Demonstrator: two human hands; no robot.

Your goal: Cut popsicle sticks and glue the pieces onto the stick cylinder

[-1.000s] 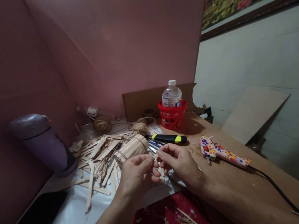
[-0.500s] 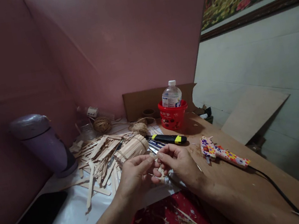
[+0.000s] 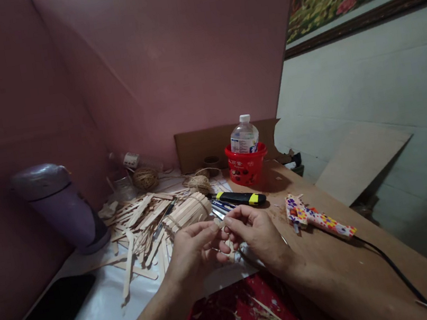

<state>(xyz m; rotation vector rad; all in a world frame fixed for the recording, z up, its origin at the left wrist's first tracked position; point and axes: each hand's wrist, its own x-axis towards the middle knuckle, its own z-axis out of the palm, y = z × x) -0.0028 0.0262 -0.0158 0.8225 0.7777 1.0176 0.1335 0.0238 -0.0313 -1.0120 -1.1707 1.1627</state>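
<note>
My left hand (image 3: 194, 245) and my right hand (image 3: 260, 234) meet at the middle of the work area, fingertips nearly touching. Thumb and forefinger of each pinch a small pale piece (image 3: 222, 224), which looks like wood; the fingers cover most of it. Just beyond my left hand lies a cylinder of craft sticks (image 3: 188, 212) bound with twine. A black and yellow utility knife (image 3: 239, 198) rests behind my right hand, beside a blue and silver item (image 3: 221, 209) that is partly hidden. Loose craft sticks (image 3: 132, 265) are heaped to the left on white sheeting (image 3: 99, 310).
A flower-patterned glue gun (image 3: 318, 217) with a black cord lies at right. Behind stand a red bucket (image 3: 248, 171) holding a plastic bottle (image 3: 245, 136), and twine balls (image 3: 146, 178). At left are a purple tumbler (image 3: 65, 214) and a dark flat object (image 3: 48, 318). Wood scraps (image 3: 269, 316) litter the front.
The pale piece between my fingertips looks slightly turned. Both hands hold almost the same place, and nothing else has visibly moved.
</note>
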